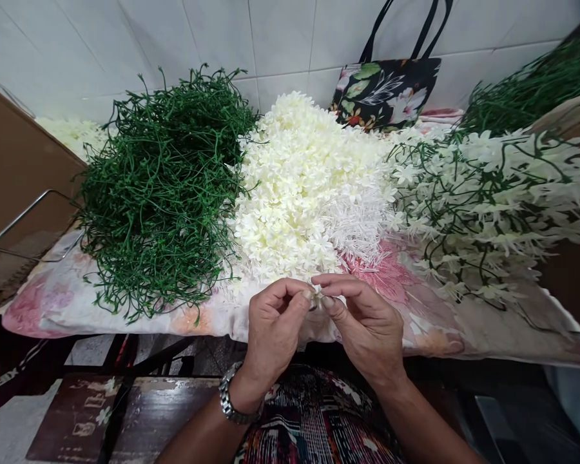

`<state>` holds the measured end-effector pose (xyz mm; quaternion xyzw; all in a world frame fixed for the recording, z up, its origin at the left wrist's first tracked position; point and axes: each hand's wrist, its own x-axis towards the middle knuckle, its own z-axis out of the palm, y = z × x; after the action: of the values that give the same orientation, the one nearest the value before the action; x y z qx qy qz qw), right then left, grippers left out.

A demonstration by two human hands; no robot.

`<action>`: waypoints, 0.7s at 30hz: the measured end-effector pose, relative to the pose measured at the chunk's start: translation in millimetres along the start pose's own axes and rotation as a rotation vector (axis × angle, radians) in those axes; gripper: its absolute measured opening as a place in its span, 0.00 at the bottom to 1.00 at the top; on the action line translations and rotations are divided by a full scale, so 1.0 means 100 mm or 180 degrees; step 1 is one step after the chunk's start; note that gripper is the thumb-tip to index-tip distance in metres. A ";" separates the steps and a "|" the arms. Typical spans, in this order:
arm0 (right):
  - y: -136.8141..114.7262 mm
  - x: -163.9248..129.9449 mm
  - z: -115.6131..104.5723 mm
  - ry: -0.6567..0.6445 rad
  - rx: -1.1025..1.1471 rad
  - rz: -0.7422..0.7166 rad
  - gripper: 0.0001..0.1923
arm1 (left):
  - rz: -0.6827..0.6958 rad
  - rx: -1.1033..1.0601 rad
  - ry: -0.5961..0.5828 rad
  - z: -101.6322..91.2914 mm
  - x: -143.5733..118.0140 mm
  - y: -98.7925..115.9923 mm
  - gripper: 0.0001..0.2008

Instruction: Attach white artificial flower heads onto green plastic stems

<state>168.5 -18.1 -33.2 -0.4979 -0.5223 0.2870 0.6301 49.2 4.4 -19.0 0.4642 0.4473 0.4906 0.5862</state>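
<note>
Near edge of floral cloth [439, 322]: left hand [273, 332], steel watch [232, 403] on wrist, and right hand [367, 325] meet fingertip to fingertip, both pinching one small white flower [318, 296] between them. Just behind: heap of loose white blossoms [309, 187]. Left of it, tangled green stems [164, 187]; right, assembled flowered sprays [493, 200]. Farthest, floral tote bag [386, 90] against tiled wall [270, 38].

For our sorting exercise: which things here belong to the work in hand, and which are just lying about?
In use: left hand and right hand pinching a small white artificial blossom; heap of white fabric blossoms; tangle of green plastic stems; finished white-flowered sprays.
Lying about: black floral tote bag; bent metal handle.
</note>
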 end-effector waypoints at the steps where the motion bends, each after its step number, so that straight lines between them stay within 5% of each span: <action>1: 0.00 0.00 0.00 0.0011 0.0018 -0.0008 0.06 | -0.0010 -0.0048 -0.0035 0.00 0.00 0.00 0.06; 10: -0.03 0.00 0.04 0.0235 0.0008 -0.0261 0.07 | -0.0402 -0.0580 -0.0178 0.02 0.00 0.08 0.06; 21: 0.05 -0.06 -0.01 0.0023 -0.0566 -0.0797 0.10 | -0.0495 -0.0891 -0.0233 0.01 -0.04 0.06 0.04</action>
<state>168.6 -21.6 -39.7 -0.4837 -0.6013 0.1569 0.6163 48.4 1.2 -12.9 0.3596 0.3875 0.4841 0.6973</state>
